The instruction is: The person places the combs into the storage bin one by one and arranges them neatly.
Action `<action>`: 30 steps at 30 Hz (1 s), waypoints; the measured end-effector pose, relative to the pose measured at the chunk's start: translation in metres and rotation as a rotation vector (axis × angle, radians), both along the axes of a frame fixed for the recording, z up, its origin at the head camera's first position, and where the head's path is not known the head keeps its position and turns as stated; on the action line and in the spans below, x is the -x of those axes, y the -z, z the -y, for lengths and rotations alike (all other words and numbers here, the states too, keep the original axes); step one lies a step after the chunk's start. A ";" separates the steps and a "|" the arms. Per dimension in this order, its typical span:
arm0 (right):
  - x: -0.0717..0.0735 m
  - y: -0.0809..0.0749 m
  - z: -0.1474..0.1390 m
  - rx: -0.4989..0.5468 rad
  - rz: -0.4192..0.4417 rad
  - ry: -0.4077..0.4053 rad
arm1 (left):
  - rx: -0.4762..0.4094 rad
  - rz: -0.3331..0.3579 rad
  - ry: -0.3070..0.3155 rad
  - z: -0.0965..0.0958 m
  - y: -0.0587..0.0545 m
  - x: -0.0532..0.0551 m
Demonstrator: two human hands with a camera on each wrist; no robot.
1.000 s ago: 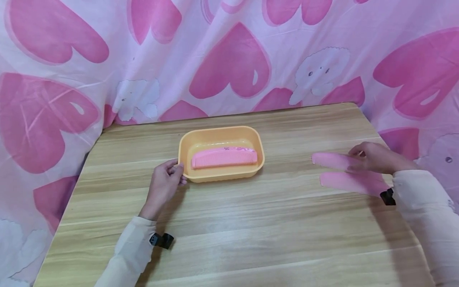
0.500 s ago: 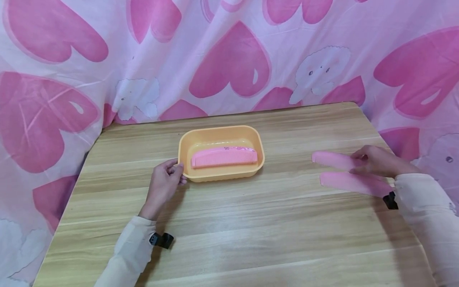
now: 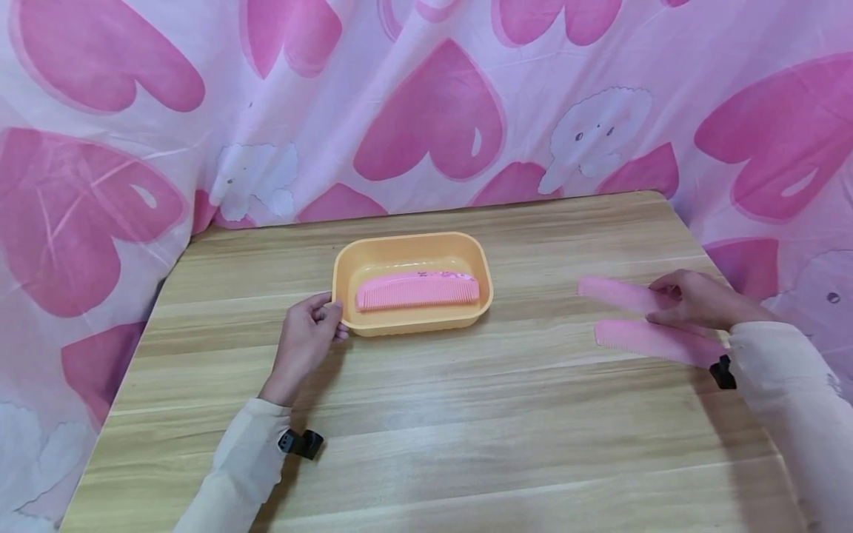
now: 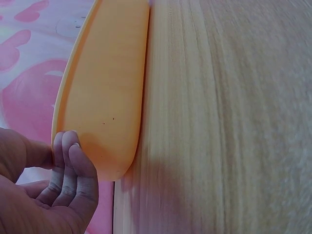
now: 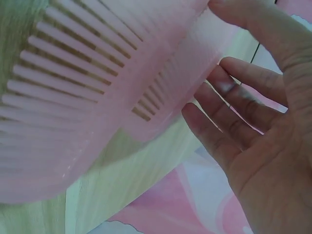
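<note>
At the front left corner of a yellow-orange plastic container (image 3: 413,326), my left hand (image 3: 305,342) pinches the rim between thumb and fingers; the left wrist view shows the fingers against the container's outer wall (image 4: 107,87). A pink comb (image 3: 420,292) lies inside, teeth toward me. To the right, my right hand (image 3: 700,297) pinches the farther of two pink combs (image 3: 616,293) by its right part. The nearer pink comb (image 3: 649,340) lies on the table, its right end hidden by the wrist. In the right wrist view, the thumb and fingers (image 5: 214,126) straddle the held comb (image 5: 170,87).
The wood-grain table (image 3: 426,437) spreads in front of and around the container. Behind it and along both sides hangs a pink curtain (image 3: 426,111) printed with hearts. A small black device (image 3: 301,444) is strapped at the left wrist, another (image 3: 723,371) at the right.
My right hand has shifted slightly, and the left end of the farther comb has risen a little. The left hand and container hold almost the same place.
</note>
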State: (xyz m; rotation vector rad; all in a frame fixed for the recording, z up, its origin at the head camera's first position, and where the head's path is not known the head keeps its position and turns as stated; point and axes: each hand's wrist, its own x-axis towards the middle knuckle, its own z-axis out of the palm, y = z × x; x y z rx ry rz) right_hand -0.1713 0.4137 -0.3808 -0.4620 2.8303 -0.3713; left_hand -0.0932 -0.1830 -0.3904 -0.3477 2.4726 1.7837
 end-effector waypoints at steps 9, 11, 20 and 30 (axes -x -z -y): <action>0.014 0.002 0.005 -0.006 0.039 0.038 | 0.008 0.016 -0.002 0.000 -0.001 0.000; 0.018 0.000 0.009 0.000 0.030 0.033 | 0.013 0.020 -0.001 0.000 -0.001 -0.001; 0.041 -0.022 0.050 0.039 -0.025 -0.021 | 0.011 0.021 -0.006 -0.001 -0.001 -0.001; 0.056 -0.052 0.124 0.102 -0.060 -0.141 | 0.029 0.023 -0.016 -0.002 -0.001 -0.001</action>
